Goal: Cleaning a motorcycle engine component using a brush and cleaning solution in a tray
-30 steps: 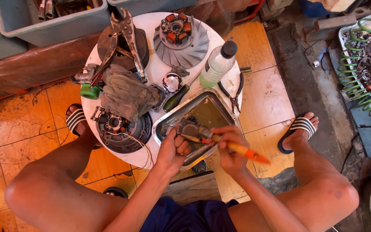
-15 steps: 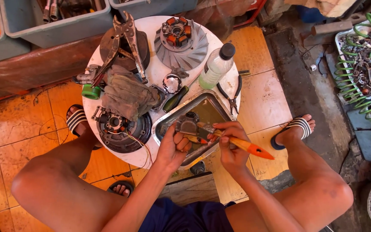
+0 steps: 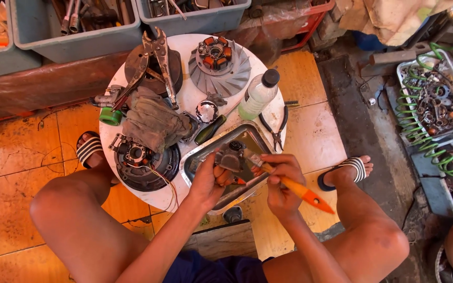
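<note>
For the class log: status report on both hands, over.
Left hand grips small metal part over steel tray. Right hand holds orange-handled brush against it. Nothing obstructing.

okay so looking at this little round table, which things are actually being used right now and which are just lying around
In use:
- left hand holding a small grey metal part
- right hand holding an orange-handled brush
- rectangular metal tray beneath them

Lying about:
- clear plastic bottle with black cap
- grey finned metal disc
- crumpled grey work glove
- black-handled pliers
- locking pliers
</note>
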